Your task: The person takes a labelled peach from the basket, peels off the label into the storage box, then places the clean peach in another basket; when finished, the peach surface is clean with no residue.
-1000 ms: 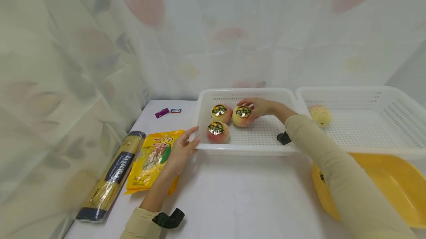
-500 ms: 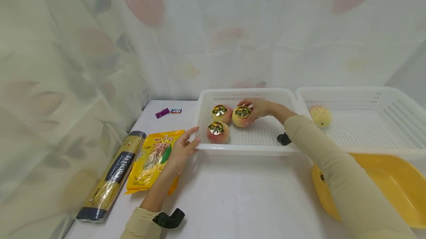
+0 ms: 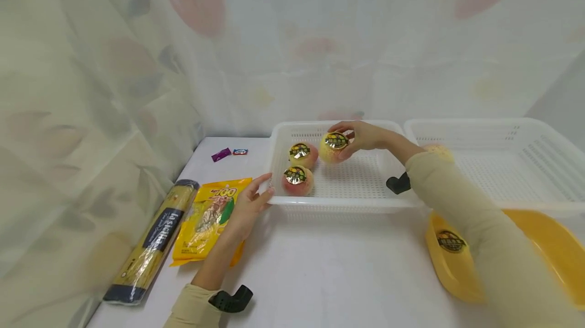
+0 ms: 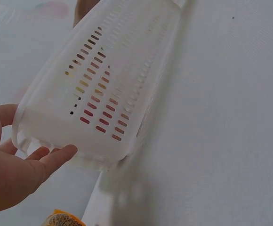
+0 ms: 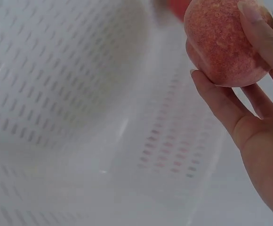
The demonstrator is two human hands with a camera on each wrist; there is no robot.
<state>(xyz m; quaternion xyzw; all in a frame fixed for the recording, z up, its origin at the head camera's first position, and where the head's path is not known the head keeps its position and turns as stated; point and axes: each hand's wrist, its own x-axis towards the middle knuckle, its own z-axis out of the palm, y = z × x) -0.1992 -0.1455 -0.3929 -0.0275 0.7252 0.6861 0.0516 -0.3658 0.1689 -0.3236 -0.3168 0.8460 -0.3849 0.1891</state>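
Work in hand: the right hand (image 3: 361, 136) grips one peach (image 3: 333, 146), fingers curled round it, holding it clear of the floor of the left basket (image 3: 320, 201), just above the far part of that basket.
Left hand: the left hand (image 3: 249, 205) rests at the near left corner of the left basket, thumb and fingers laid loosely against the rim; the wrist view shows the fingertips (image 4: 63, 153) touching the corner wall, steadying rather than clutching.
Done so far: judging by how things lie, two peaches sit settled in the left basket, the back one (image 3: 302, 154) and the front one (image 3: 297, 179), close beside each other.
Left to do: the held peach is not yet set down anywhere; one more peach (image 3: 440, 151) lies in the right basket (image 3: 525, 130), partly hidden behind the right sleeve.
Peaches: four in view, three with gold stickers on top, the fourth too hidden to tell.
Baskets: two, white and slotted, side by side.
Yellow tub: one (image 3: 548, 236), near the right edge, with a sticker (image 3: 451, 241) on its side.
Packets: one long noodle pack (image 3: 153, 241) and one yellow snack bag (image 3: 210, 219), left of the left hand.
Sweets: two small wrapped ones (image 3: 228, 153) at the far left of the table (image 3: 343, 272).
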